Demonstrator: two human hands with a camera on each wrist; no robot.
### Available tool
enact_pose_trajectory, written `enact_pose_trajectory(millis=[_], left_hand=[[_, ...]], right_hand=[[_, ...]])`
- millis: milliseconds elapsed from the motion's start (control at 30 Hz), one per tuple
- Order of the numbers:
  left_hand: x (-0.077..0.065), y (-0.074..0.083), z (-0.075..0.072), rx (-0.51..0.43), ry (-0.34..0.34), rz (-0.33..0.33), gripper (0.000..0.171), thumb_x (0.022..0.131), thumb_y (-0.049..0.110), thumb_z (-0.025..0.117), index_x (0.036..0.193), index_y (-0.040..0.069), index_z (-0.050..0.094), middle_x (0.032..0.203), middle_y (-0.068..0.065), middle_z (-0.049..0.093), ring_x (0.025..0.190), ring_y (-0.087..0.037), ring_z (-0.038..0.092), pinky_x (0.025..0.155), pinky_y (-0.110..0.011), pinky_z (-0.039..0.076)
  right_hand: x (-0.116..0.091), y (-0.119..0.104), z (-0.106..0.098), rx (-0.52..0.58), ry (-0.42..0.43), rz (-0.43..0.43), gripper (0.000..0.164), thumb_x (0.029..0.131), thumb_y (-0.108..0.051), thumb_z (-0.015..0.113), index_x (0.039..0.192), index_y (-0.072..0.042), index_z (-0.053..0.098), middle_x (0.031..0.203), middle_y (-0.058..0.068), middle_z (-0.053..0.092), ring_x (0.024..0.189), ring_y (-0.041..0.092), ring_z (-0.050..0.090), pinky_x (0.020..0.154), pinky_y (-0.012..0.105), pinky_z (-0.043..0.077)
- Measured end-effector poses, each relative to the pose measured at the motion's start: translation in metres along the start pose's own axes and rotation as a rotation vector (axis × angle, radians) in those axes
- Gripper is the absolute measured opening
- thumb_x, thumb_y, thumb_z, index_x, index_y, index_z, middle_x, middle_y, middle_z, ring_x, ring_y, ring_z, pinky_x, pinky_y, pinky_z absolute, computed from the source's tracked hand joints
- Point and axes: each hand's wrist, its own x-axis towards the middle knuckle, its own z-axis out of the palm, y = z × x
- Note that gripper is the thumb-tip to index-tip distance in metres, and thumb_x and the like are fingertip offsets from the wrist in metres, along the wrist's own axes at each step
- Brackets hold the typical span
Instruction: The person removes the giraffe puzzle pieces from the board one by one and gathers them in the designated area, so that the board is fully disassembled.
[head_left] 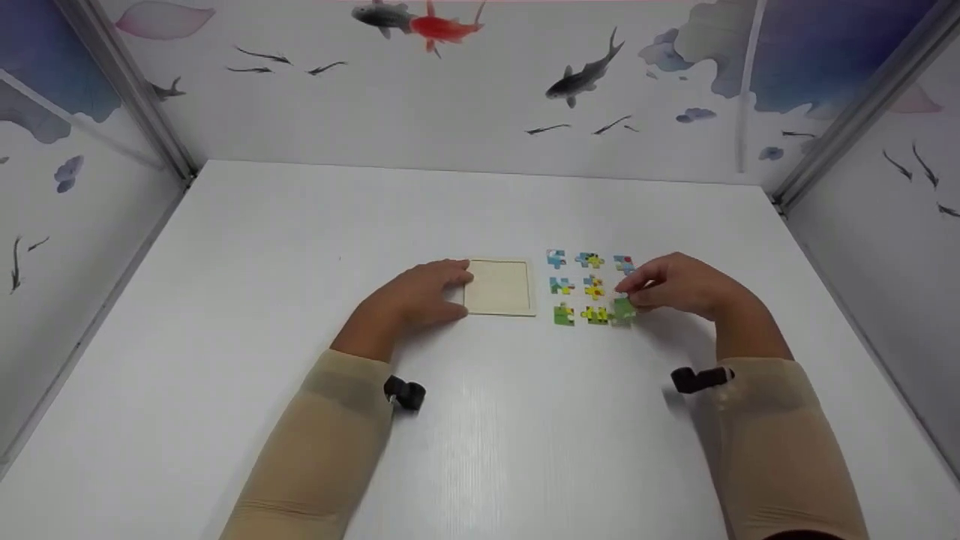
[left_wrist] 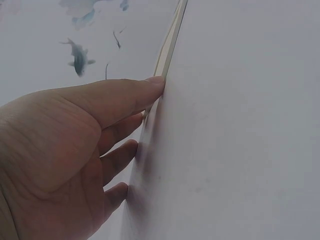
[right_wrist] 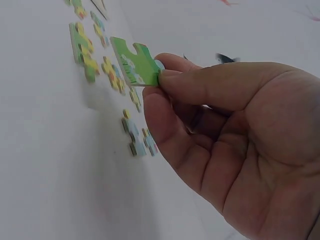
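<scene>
In the head view a square, pale wooden puzzle tray lies flat on the table. My left hand rests at its left side, thumb by the near corner and fingers by the far one. The left wrist view has the thumb touching the tray's edge, with the other fingers loosely extended. Between right thumb and forefinger, my right hand pinches a green puzzle piece. That piece is tilted and held above the table in the right wrist view. Several other puzzle pieces lie spaced in rows between tray and right hand.
A white table carries everything. White panels printed with fish and leaves stand behind it and at both sides, joined by metal posts. A small black camera sits on the left sleeve, another on the right.
</scene>
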Motion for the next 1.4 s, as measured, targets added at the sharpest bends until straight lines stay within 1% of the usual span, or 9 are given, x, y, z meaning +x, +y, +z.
enact_pose_trajectory(millis=[133,267,367,467,633,833,1067,1167,1400], left_hand=[[-0.001,0.0,0.001,0.004,0.007,-0.007,0.062,0.102,0.031,0.069,0.161,0.023,0.051,0.177,0.011,0.032,0.168,-0.021,0.023,0.137,-0.047,0.021],[0.0,0.0,0.002,0.004,0.014,-0.014,0.062,0.102,0.031,0.069,0.161,0.023,0.051,0.176,0.012,0.033,0.168,-0.02,0.023,0.137,-0.046,0.021],[0.001,-0.001,0.003,0.005,0.02,-0.01,0.061,0.102,0.031,0.069,0.16,0.023,0.052,0.176,0.012,0.033,0.168,-0.02,0.024,0.137,-0.045,0.021],[0.002,0.0,0.002,0.01,0.022,-0.007,0.061,0.102,0.031,0.069,0.16,0.023,0.052,0.176,0.012,0.033,0.168,-0.02,0.024,0.137,-0.045,0.021],[0.002,0.001,0.002,0.027,0.018,-0.011,0.061,0.102,0.031,0.069,0.16,0.023,0.051,0.176,0.011,0.033,0.167,-0.02,0.024,0.137,-0.045,0.022],[0.0,0.002,0.0,0.015,0.008,0.001,0.06,0.103,0.03,0.068,0.16,0.02,0.051,0.177,0.007,0.033,0.168,-0.022,0.024,0.137,-0.045,0.022],[0.0,0.002,0.0,0.007,0.013,-0.002,0.061,0.103,0.03,0.068,0.161,0.021,0.05,0.177,0.008,0.033,0.168,-0.022,0.023,0.137,-0.046,0.022],[0.0,0.002,0.001,0.003,0.012,-0.006,0.061,0.103,0.03,0.068,0.161,0.021,0.05,0.177,0.008,0.032,0.168,-0.021,0.023,0.137,-0.046,0.021],[0.001,0.001,0.001,-0.004,0.01,-0.008,0.062,0.103,0.03,0.069,0.161,0.021,0.05,0.177,0.007,0.032,0.168,-0.022,0.023,0.138,-0.046,0.021]], right_hand=[[-0.002,0.014,-0.005,-0.015,-0.009,0.025,0.029,0.1,-0.021,0.075,0.128,-0.02,0.079,0.134,0.003,0.074,0.112,0.017,0.066,0.094,0.03,0.055],[0.0,0.02,-0.004,-0.002,-0.014,0.047,0.029,0.098,-0.018,0.076,0.127,-0.02,0.079,0.128,0.003,0.074,0.11,0.019,0.063,0.091,0.028,0.056],[0.002,0.021,-0.003,-0.003,-0.01,0.056,0.029,0.097,-0.017,0.077,0.126,-0.02,0.079,0.12,0.003,0.073,0.108,0.021,0.061,0.089,0.028,0.056],[0.003,0.02,-0.001,-0.024,0.003,0.06,0.027,0.097,-0.018,0.078,0.124,-0.02,0.08,0.115,0.002,0.072,0.107,0.022,0.06,0.088,0.029,0.055],[0.004,0.019,0.0,-0.044,0.016,0.059,0.025,0.096,-0.02,0.078,0.122,-0.02,0.08,0.112,0.003,0.072,0.105,0.023,0.06,0.087,0.031,0.054],[0.005,0.017,-0.002,-0.071,0.022,0.064,0.027,0.095,-0.024,0.079,0.122,-0.019,0.079,0.109,0.001,0.072,0.107,0.023,0.058,0.087,0.032,0.051],[0.002,0.015,-0.003,-0.097,0.023,0.062,0.03,0.095,-0.026,0.08,0.124,-0.019,0.078,0.113,0.002,0.072,0.11,0.024,0.057,0.087,0.033,0.05],[0.001,0.014,-0.003,-0.093,0.031,0.066,0.032,0.095,-0.027,0.081,0.125,-0.019,0.078,0.116,0.003,0.073,0.11,0.024,0.059,0.088,0.032,0.051],[-0.001,0.006,-0.002,-0.032,0.077,0.047,0.038,0.093,-0.027,0.083,0.13,-0.021,0.077,0.121,0.003,0.075,0.115,0.025,0.061,0.094,0.033,0.052]])
